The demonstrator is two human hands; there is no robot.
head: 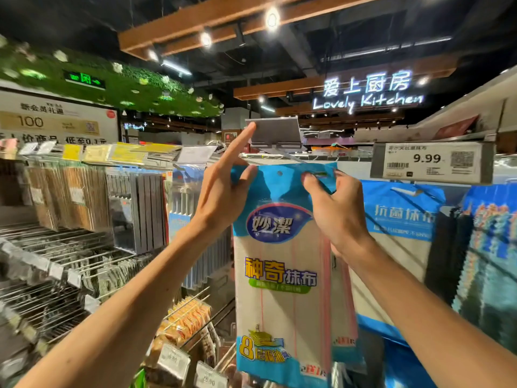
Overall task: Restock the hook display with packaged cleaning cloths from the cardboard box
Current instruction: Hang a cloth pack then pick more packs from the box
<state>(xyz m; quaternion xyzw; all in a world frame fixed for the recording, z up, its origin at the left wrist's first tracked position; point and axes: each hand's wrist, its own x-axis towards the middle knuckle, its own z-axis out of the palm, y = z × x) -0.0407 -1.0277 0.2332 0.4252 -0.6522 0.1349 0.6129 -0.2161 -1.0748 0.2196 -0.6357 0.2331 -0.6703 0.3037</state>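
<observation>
Right now the cloth pack (279, 275) hangs upright between my two hands, raised to the top of the display. Its blue header sits just under the hook (291, 157), and the round hang hole (279, 173) lies a little below the wire; I judge it is not yet threaded.

What worries me is the wire missing that small hole and tearing or creasing the header. The pack is long and limp, so its lower end may swing and pull the hole off line. The label flap (275, 133) could also drop back over the wire if the finger slips.

My left hand (221, 191) has a pinching grip on the header's left corner, thumb on the front, while its index finger (243, 138) points straight up against the flap's edge. My right hand (335, 208) has its grip clamped on the right corner, thumb in front and fingers curled behind.

Just beside, to the right, hang other blue packs (402, 214) under a price tag (432, 162); bare wire pegs (56, 247) run off to the left. I cannot see the cardboard box.
</observation>
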